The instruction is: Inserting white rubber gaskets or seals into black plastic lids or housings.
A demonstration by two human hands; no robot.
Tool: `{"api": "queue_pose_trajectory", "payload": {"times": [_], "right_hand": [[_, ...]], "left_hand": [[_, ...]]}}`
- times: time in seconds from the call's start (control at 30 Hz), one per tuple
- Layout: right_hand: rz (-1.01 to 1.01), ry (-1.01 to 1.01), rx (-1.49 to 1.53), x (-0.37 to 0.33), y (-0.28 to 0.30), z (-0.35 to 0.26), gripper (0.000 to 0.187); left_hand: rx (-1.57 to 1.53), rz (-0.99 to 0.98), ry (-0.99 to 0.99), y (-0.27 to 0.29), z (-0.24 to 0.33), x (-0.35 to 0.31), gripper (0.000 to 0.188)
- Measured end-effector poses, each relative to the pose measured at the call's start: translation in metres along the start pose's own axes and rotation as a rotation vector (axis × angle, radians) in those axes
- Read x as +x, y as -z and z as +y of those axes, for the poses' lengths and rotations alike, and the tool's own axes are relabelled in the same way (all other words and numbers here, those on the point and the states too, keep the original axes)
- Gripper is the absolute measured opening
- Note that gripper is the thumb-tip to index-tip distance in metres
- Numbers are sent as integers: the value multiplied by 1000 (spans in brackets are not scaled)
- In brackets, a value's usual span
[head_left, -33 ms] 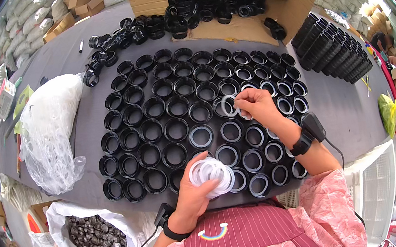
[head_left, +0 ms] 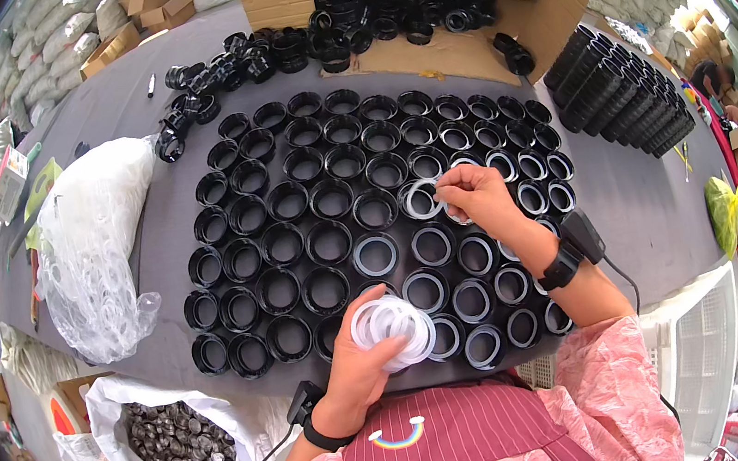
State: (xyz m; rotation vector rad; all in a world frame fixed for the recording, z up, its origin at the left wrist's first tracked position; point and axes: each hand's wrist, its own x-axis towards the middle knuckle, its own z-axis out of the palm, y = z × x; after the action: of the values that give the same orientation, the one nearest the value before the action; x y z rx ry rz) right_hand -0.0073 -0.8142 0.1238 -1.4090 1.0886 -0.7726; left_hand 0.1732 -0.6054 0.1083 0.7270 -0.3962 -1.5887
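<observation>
Rows of short black plastic rings (head_left: 330,242) stand on the grey tabletop. Several toward the right and front have a pale ring seated inside, such as the black ring with a pale insert (head_left: 425,291). My left hand (head_left: 360,362) is closed round a loose stack of translucent white rings (head_left: 391,330), low over the front rows. Between thumb and fingers, my right hand (head_left: 476,195) pinches a single white ring (head_left: 410,193) at the mouth of a black ring. Whether it touches that rim I cannot tell.
A clear bag of white rings (head_left: 101,247) lies at left. Black rings spill from a cardboard box (head_left: 558,5) behind. Stacked black rings (head_left: 616,91) stand at right. A white sack (head_left: 113,413) of small dark parts is below left, a white crate (head_left: 704,335) below right.
The white ring in my right hand has shifted slightly left and lies flatter over the black ring. My left hand has barely moved.
</observation>
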Motion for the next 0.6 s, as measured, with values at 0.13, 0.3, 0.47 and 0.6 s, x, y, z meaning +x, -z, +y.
{"api": "queue_pose_trajectory", "payload": {"times": [0.13, 0.3, 0.47, 0.6], "right_hand": [[22, -34, 50, 16, -6, 10, 13], [37, -76, -12, 29, -6, 15, 13], [51, 23, -357, 26, -5, 16, 8], [43, 244, -590, 22, -11, 7, 11]], "left_hand": [[-16, 48, 6, 7, 3, -5, 66], [-9, 48, 18, 13, 6, -6, 66], [-11, 39, 23, 13, 7, -6, 67], [-5, 24, 11, 14, 6, -6, 67]]}}
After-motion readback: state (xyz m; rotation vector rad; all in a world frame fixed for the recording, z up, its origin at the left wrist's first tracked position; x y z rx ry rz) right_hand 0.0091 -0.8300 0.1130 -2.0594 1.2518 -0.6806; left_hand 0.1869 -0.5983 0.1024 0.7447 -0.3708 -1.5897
